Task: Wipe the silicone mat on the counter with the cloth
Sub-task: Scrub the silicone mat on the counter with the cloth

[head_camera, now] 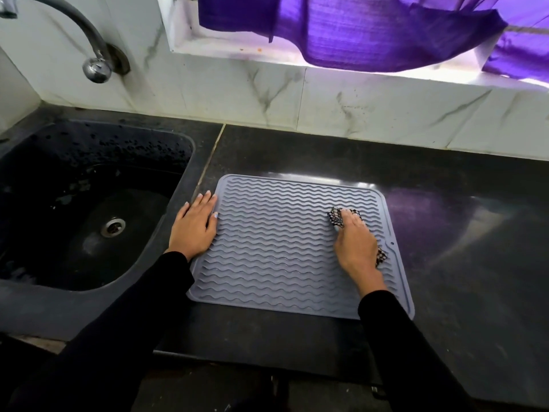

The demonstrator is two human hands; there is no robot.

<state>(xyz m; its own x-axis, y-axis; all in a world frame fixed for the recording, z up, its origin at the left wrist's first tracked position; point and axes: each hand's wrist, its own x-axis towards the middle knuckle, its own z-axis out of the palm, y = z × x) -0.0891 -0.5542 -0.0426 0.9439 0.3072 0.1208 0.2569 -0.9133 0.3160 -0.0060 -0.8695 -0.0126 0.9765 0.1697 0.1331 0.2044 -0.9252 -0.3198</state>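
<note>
Left hand point(194, 226) flat on mat point(276, 248) edge; right hand point(355, 243) grip bunches cloth point(337, 217). Mat may slide on desk point(460, 233) if the flat hand lifts.

We note a black sink point(35, 179) with a metal drain point(113, 227) at left, a curved tap point(89, 40) above it, marble wall tiles point(326, 99) behind, and a purple curtain point(371, 28) across the window ledge point(237, 53).

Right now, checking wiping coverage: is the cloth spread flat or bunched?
Bunched: the cloth is crumpled under the right hand, showing only at fingertips and wrist.
</note>
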